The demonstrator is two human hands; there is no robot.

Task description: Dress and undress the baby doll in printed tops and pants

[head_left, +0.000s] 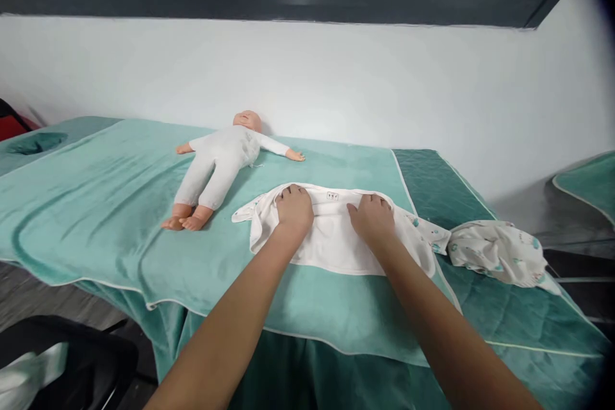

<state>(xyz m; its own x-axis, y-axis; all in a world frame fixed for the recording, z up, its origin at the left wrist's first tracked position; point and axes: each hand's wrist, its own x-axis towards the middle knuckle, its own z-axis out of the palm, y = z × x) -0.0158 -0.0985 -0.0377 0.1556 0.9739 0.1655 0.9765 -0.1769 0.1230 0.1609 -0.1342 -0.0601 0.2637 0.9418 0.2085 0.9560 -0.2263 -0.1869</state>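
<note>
So you've got both hands down on the white baby top [336,237], which is spread out on the light green blanket [192,269], a bit right of center in the head view. Your left hand [295,208] is on its upper left part and your right hand [375,218] is on the upper right, with the little printed label [332,196] between them. As for your grip, the fingers on both sides look curled down by the neckline edge, but I honestly can't tell if they're pinching fabric or just pressing on it. The two hands are apart from each other.

The baby doll [223,154] is lying face up to the left of the top, dressed in white, arms out, head toward the white wall [336,83] and bare feet pointing down-left. Over on the right, a crumpled patterned cloth [497,253] sits on the darker quilted cover [523,314], right by the end of the top's patterned sleeve. Down in the lower left there's a black chair [100,349] with some pale fabric [36,371] on it.
</note>
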